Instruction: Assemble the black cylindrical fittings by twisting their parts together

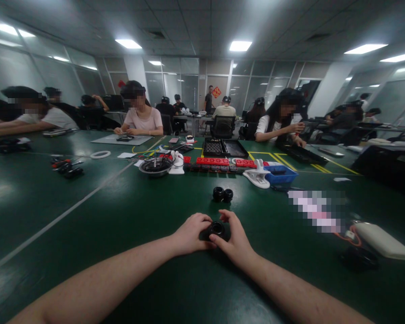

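Both of my hands meet over a small black round part [217,229] with a hollow centre, low on the dark green table [128,216]. My left hand [190,234] grips its left side. My right hand [234,240] grips its right side, thumb and fingers curled around it. Two more black round parts [222,194] lie side by side on the table a little beyond my hands.
Farther off stand red blocks [212,160], a black tray [222,147], a blue bin [281,174], a white tool [256,176] and a round black dish [154,166]. A white pouch [383,240] lies at right. Other people sit along the table's far side.
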